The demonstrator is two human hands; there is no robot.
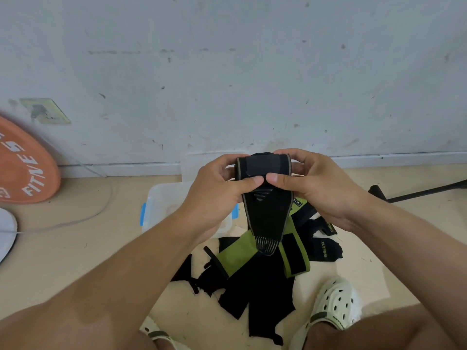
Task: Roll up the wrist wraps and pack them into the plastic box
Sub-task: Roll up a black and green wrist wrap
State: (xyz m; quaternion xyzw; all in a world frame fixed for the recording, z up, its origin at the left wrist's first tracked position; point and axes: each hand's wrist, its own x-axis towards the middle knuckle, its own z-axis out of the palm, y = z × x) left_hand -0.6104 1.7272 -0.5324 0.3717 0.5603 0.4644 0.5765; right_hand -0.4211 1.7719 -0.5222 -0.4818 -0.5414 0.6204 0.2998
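Two-handed grip around wrist wrap [262, 173].

Orange weight plate [24, 162] at left against the wall: white capitals, "FITNES" readable along its face, the rest cut off by the frame edge; a partial white mark near its lower left edge, unreadable. Black wrap [326, 250] on the floor at right: "XUEYING" in yellowish letters running lengthwise; a second black strap [328, 227] just above it shows the same lettering partly, "UEYING" visible. Small black tag [297, 202] on the green wrap below the right hand: white letters ending "DA", start hidden. Nothing legible on the wall socket plate, box or shoes.
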